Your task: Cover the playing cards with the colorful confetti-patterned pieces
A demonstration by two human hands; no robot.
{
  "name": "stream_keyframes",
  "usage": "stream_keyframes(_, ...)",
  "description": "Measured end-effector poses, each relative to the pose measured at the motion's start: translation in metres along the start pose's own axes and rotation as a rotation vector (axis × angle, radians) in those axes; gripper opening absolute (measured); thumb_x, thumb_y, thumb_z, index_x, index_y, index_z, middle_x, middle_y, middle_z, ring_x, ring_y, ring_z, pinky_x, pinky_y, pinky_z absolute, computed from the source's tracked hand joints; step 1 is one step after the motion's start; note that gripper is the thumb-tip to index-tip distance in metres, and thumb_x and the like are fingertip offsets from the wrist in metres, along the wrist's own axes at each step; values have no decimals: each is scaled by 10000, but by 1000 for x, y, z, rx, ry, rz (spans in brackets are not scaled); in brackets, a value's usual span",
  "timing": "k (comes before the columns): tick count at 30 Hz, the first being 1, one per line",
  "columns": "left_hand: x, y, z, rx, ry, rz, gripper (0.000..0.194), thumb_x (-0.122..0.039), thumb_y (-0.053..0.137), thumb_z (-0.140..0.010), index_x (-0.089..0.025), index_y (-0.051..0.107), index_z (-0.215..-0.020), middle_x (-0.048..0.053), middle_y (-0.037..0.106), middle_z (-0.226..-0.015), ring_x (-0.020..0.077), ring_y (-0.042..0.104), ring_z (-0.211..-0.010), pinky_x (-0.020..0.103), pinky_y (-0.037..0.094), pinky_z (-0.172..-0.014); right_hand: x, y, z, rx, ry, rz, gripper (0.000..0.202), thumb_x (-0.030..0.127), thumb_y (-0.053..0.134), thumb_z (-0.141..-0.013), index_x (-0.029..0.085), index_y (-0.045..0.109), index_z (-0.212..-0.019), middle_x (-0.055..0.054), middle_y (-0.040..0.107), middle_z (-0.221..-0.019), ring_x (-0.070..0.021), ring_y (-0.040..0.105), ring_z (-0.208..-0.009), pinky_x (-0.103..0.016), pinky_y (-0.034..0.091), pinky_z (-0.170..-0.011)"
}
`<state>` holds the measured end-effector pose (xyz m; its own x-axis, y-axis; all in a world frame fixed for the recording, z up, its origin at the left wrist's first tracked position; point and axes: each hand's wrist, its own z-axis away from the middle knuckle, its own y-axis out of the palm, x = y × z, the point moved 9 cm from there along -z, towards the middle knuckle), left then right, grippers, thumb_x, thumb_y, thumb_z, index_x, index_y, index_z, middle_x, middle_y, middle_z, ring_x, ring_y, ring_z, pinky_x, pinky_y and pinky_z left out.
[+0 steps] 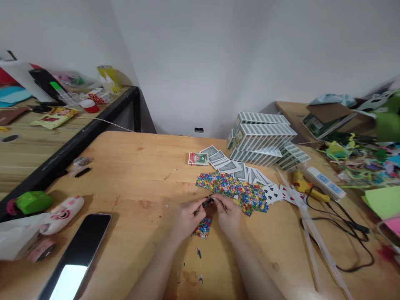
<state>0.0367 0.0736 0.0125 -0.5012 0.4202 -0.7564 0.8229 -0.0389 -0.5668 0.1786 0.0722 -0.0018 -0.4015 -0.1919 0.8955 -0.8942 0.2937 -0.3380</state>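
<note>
Small black piece (208,202) pinched in left hand (188,217) and right hand (229,214), above colourful card (203,228).

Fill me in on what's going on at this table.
A person's left hand and right hand meet at a small black thing, too small to make out, held at their fingertips. A colourful card lies below it. Beyond the hands, more colourful cards are spread on the table, with grey-backed cards and stacked boxes behind.
</note>
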Motion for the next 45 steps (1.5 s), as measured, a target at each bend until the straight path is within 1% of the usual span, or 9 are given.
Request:
stream_keyframes(6, -3, -6, 1, 21, 18, -13, 378, -71, 478, -688, -224, 625, -1001, 27, 702, -872, 141, 652, -711, 241, 518, -673, -3, 4, 0, 22, 4, -3, 176, 221, 505, -763, 226, 679, -796, -30, 686, -739, -175, 631, -678, -308, 501, -655)
stream_keyframes(13, -3, -6, 2, 74, 34, 5, 407, -81, 451, -706, -237, 596, -1053, 22, 697, -900, 138, 651, -772, 241, 514, -713, -1, 7, -2, 65, -8, -4, 185, 233, 492, -775, 230, 676, -794, -31, 676, -731, -177, 619, -672, -307, 492, -650)
stream_keyframes(16, -1, -8, 1, 14, 20, 29, 341, -118, 469, -736, -225, 609, -1028, 33, 696, -903, 142, 652, -769, 249, 519, -710, 2, 8, -3, 69, -8, -17, 186, 244, 489, -781, 223, 673, -792, -31, 666, -725, -175, 610, -673, -303, 486, -649)
stream_keyframes(23, 16, -17, -1, -166, -96, 40, 139, -231, 537, -764, -197, 661, -817, 25, 701, -772, 141, 647, -673, 249, 525, -656, 6, 10, -3, 76, 3, -49, 167, 237, 496, -786, 211, 661, -795, -28, 636, -663, -165, 588, -627, -297, 477, -631)
stream_keyframes(28, 18, -6, 1, -58, -137, 58, 185, -221, 464, -809, -195, 630, -887, 18, 692, -754, 124, 633, -638, 216, 509, -598, -5, 5, -5, 4, 43, -61, 177, 264, 507, -771, 202, 672, -782, -23, 630, -632, -159, 580, -587, -289, 481, -587)
stream_keyframes(31, 16, -2, 2, -36, -130, 57, 197, -210, 441, -817, -200, 607, -922, 22, 684, -774, 122, 626, -652, 224, 505, -629, -13, 3, -5, -31, 94, -86, 181, 280, 524, -760, 191, 676, -803, -36, 648, -678, -159, 586, -595, -288, 489, -585)
stream_keyframes(36, 24, -6, 2, -113, -207, 140, 193, -215, 412, -831, -187, 578, -924, 36, 670, -800, 124, 625, -680, 226, 505, -626, -18, 6, -3, -37, 159, -157, 266, 297, 602, -708, 171, 654, -936, -69, 677, -820, -187, 622, -715, -305, 512, -638)
stream_keyframes(40, 32, -8, 1, -194, -284, 268, 200, -219, 425, -828, -176, 543, -983, 62, 654, -906, 130, 626, -782, 248, 505, -701, -20, 11, 0, -28, 163, -102, 260, 313, 619, -696, 169, 671, -906, -82, 687, -844, -202, 634, -716, -333, 516, -668)
stream_keyframes(45, 37, -2, -1, -248, -366, 346, 370, -229, 571, -741, -170, 442, -1083, 22, 647, -759, 134, 633, -689, 259, 519, -651, -27, 13, 3, -30, 208, -71, 293, 324, 572, -735, 161, 660, -962, -93, 694, -900, -220, 650, -757, -358, 521, -704)
